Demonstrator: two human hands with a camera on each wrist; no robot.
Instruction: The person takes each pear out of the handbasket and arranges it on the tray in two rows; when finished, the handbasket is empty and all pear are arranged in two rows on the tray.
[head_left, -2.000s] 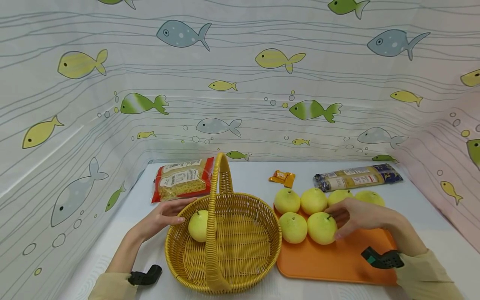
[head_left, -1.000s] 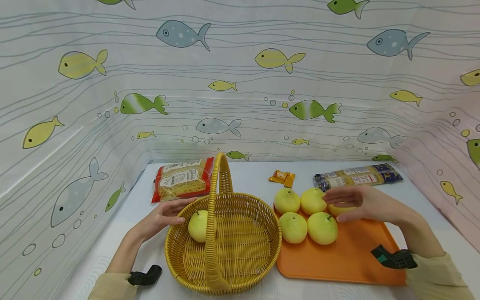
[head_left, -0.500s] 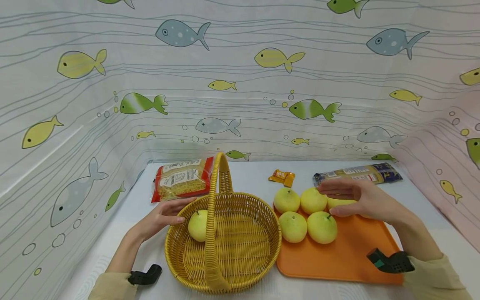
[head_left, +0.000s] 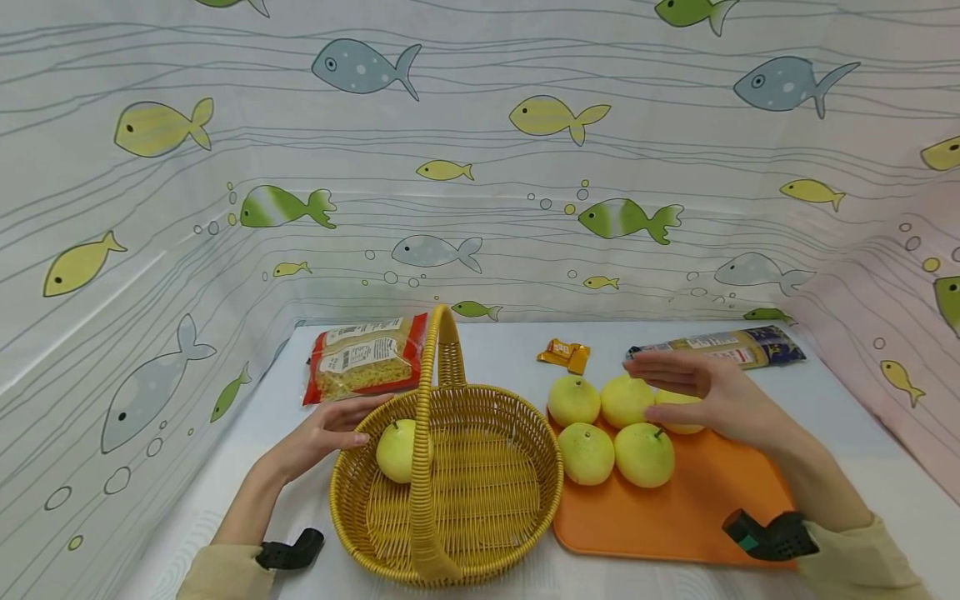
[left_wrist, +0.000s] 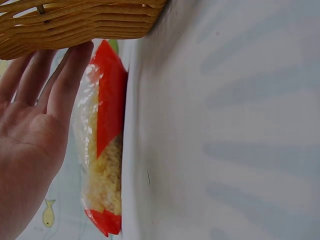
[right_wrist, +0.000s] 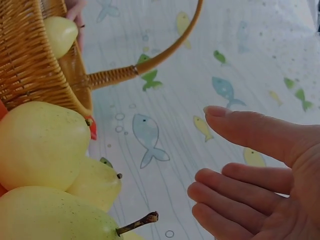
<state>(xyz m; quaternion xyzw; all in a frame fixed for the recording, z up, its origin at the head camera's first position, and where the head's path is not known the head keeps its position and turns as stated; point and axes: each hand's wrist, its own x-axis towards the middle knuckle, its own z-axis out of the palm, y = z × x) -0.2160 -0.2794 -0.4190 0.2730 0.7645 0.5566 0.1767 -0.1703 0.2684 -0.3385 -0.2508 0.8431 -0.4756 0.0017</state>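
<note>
A yellow wicker basket [head_left: 498, 492] with a tall handle holds one yellow-green pear [head_left: 396, 452] at its left side. My left hand [head_left: 322, 437] rests against the basket's left rim, fingers extended; the left wrist view puts its fingertips under the woven side [left_wrist: 80, 22]. My right hand [head_left: 708, 396] hovers over the back row of pears [head_left: 627, 402], thumb and fingers spread apart with nothing between them. Several pears, among them a front pear [head_left: 645, 455], sit on an orange tray [head_left: 675, 525]. The right hand hides part of the back row.
A red-edged bag of pasta [head_left: 367, 358] lies behind the basket at the left. Two orange-wrapped sweets [head_left: 564, 356] lie behind the pears. A long packet of noodles [head_left: 757, 346] lies at the back right, partly behind my right hand. Fish-patterned cloth walls surround the table.
My right hand has risen from beside the front right pear, shifted right, then drifted left over the back row. The left hand, basket and visible pears have stayed put.
</note>
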